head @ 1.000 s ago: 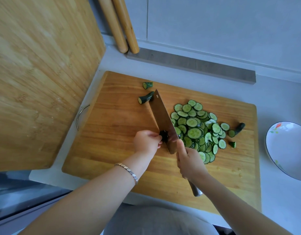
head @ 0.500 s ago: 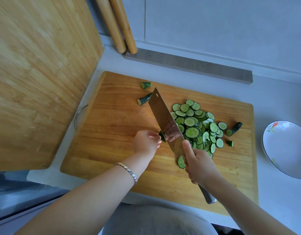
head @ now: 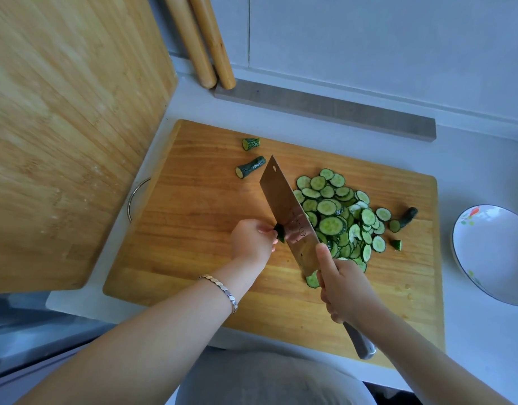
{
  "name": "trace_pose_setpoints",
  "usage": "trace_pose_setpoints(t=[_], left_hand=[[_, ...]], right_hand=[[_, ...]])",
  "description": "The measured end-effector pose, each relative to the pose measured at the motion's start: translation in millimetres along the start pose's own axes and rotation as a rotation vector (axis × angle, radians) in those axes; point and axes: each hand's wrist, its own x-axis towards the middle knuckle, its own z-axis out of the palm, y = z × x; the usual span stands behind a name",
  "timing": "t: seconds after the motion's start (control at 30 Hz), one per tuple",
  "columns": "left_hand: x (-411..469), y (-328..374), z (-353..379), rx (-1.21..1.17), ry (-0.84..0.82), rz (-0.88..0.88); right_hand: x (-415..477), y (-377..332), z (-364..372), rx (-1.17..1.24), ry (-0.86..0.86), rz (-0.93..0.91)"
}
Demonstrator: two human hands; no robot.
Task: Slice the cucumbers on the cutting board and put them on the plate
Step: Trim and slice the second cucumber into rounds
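A wooden cutting board (head: 193, 217) lies in the middle of the counter. A heap of thin cucumber slices (head: 336, 214) covers its right half. My left hand (head: 251, 241) pinches a small dark cucumber end (head: 279, 232) against the flat side of a cleaver (head: 287, 211). My right hand (head: 342, 287) grips the cleaver's handle, with the index finger along the blade. One slice (head: 311, 279) lies by the blade's heel. Cucumber stubs lie at the board's back (head: 250, 168), (head: 251, 143) and right (head: 408, 216). The white plate (head: 491, 252) sits to the right of the board.
A large bamboo board (head: 62, 127) stands on edge at the left. Two wooden rolling pins (head: 202, 39) lean against the back wall. A grey strip (head: 325, 112) runs along the counter behind the cutting board. A metal ring handle (head: 135, 197) sticks out at the board's left.
The cleaver has tilted up off the board, its flat side now showing. My right hand has drawn back toward me. My left hand stays on the cucumber end.
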Motion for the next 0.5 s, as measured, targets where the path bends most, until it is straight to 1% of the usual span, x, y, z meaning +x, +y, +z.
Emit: trace_pose_setpoints(t=[0.2, 0.3, 0.37, 0.43, 0.5], left_hand=[[1.8, -1.1, 2.2, 0.005, 0.009, 0.019], [2.4, -0.3, 1.4, -0.02, 0.004, 0.018], [2.4, 0.4, 1.2, -0.025, -0.004, 0.014], [2.2, 0.8, 1.7, -0.015, -0.01, 0.015], [1.1, 0.1, 2.6, -0.004, -0.014, 0.027]], right_hand=[[9.0, -3.3, 12.3, 0.001, -0.001, 0.025], [14.8, 1.0, 24.7, -0.005, 0.032, -0.04], [15.6, 2.1, 26.9, 0.042, 0.036, -0.041], [14.6, 1.3, 23.4, 0.126, 0.012, -0.007], [12.3, 0.6, 16.6, 0.162, 0.004, 0.02]])
